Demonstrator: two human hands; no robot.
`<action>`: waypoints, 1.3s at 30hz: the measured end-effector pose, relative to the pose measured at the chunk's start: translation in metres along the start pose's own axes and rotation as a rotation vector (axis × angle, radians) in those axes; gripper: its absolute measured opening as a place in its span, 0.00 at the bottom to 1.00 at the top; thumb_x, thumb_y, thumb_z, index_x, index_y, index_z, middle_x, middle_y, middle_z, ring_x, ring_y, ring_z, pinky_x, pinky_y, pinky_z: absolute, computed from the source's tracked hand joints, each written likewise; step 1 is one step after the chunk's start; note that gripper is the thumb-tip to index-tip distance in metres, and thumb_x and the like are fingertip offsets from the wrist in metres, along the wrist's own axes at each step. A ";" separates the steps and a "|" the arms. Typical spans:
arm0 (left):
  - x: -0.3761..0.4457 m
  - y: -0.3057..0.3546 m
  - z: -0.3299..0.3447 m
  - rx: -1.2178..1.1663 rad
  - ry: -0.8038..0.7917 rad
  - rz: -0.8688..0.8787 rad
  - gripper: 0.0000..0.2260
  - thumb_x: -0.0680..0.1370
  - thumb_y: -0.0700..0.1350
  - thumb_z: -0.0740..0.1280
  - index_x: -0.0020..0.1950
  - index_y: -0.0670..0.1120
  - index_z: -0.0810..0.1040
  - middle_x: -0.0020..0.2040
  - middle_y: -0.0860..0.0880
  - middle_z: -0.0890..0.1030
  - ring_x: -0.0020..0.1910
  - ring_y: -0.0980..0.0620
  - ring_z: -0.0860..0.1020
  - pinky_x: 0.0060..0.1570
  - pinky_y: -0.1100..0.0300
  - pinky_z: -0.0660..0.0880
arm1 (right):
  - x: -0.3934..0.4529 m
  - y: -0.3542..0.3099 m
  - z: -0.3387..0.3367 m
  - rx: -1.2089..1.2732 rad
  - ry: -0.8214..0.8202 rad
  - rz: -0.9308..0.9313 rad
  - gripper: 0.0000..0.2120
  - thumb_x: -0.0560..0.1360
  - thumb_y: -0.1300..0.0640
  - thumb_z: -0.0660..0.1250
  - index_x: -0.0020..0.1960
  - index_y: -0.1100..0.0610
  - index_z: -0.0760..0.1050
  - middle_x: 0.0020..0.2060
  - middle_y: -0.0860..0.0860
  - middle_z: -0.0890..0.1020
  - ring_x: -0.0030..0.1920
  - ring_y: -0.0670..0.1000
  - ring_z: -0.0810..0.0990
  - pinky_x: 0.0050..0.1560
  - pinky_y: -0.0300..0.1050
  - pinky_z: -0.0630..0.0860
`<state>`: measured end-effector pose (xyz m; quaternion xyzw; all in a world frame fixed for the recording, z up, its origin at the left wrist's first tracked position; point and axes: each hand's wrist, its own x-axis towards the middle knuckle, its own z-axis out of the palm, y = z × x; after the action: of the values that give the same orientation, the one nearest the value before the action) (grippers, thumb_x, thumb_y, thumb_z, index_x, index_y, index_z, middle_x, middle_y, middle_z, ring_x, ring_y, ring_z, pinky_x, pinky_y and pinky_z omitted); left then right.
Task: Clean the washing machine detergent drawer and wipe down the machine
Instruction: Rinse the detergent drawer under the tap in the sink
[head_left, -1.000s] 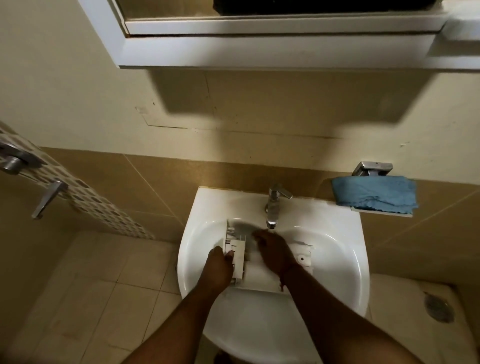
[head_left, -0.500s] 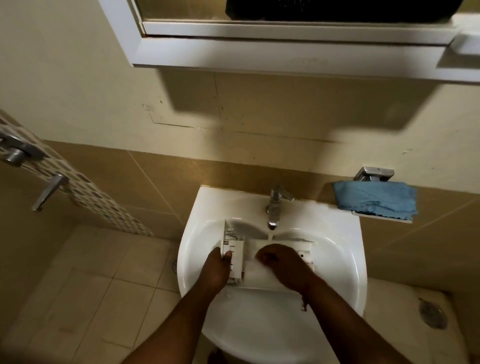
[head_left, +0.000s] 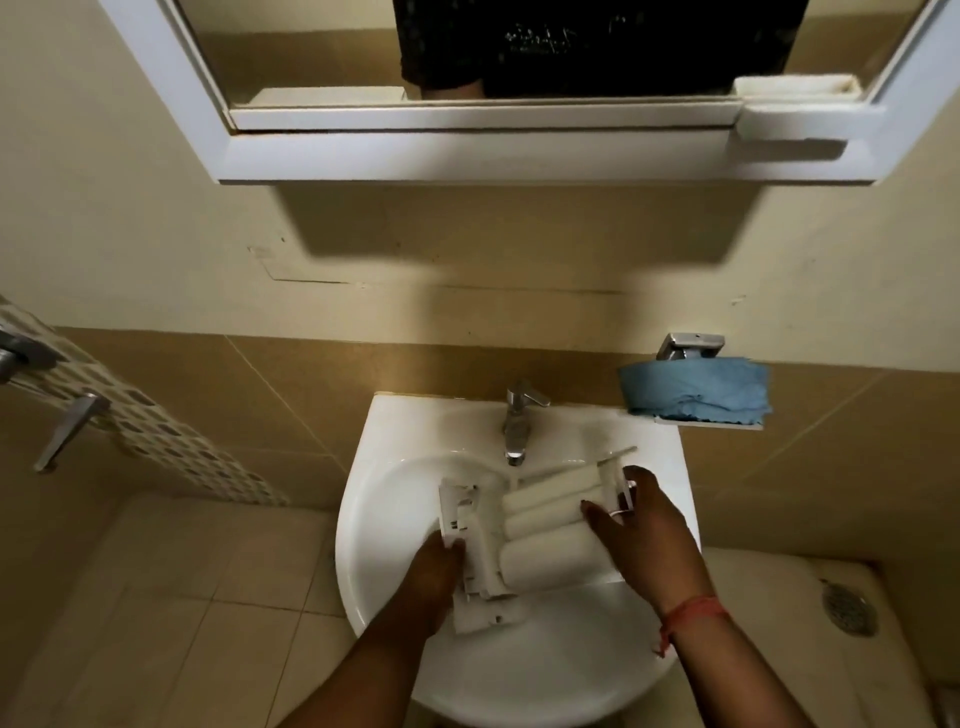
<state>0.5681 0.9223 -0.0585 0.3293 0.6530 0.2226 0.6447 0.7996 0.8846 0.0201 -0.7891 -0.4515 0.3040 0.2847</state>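
A white plastic detergent drawer (head_left: 540, 525) lies in the white sink (head_left: 395, 499) below the chrome tap (head_left: 518, 423), its rounded underside facing up. My left hand (head_left: 436, 566) grips the drawer's front panel end on the left. At the opposite end my right hand (head_left: 636, 525) holds the drawer, thumb across the rounded compartments and fingers behind the far edge. No water stream is visible from the tap.
A blue cloth (head_left: 696, 392) lies on a small wall shelf to the right of the sink. A white-framed mirror cabinet (head_left: 467, 150) hangs overhead. A shower handle (head_left: 67, 428) sticks out at left. A floor drain (head_left: 849, 608) is at right.
The drawer has been turned over so its rounded underside faces up. My right hand moved from the drawer's middle to its right end. The camera tilted up a little.
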 end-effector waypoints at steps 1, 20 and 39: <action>0.000 0.000 0.004 0.016 0.024 -0.019 0.11 0.84 0.45 0.59 0.64 0.47 0.74 0.54 0.42 0.81 0.53 0.40 0.80 0.55 0.38 0.78 | -0.004 -0.001 0.000 -0.035 -0.006 -0.023 0.32 0.73 0.47 0.72 0.72 0.55 0.65 0.62 0.52 0.78 0.56 0.49 0.79 0.52 0.41 0.72; -0.008 0.013 0.016 -0.265 0.080 -0.215 0.10 0.78 0.38 0.62 0.58 0.42 0.78 0.50 0.41 0.80 0.52 0.43 0.78 0.49 0.47 0.80 | -0.065 -0.037 -0.012 -0.537 0.015 -0.663 0.32 0.73 0.43 0.67 0.72 0.53 0.65 0.52 0.47 0.76 0.36 0.47 0.79 0.26 0.38 0.68; -0.032 0.020 -0.033 -0.068 0.319 0.068 0.13 0.81 0.40 0.57 0.44 0.38 0.78 0.38 0.41 0.78 0.37 0.46 0.75 0.36 0.58 0.71 | -0.023 -0.080 0.017 -0.540 -0.389 -1.146 0.30 0.72 0.63 0.71 0.71 0.53 0.66 0.60 0.50 0.76 0.56 0.55 0.75 0.57 0.50 0.73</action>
<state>0.5373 0.9176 -0.0197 0.2898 0.7275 0.3158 0.5358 0.7344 0.9016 0.0724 -0.3984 -0.9034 0.1172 0.1068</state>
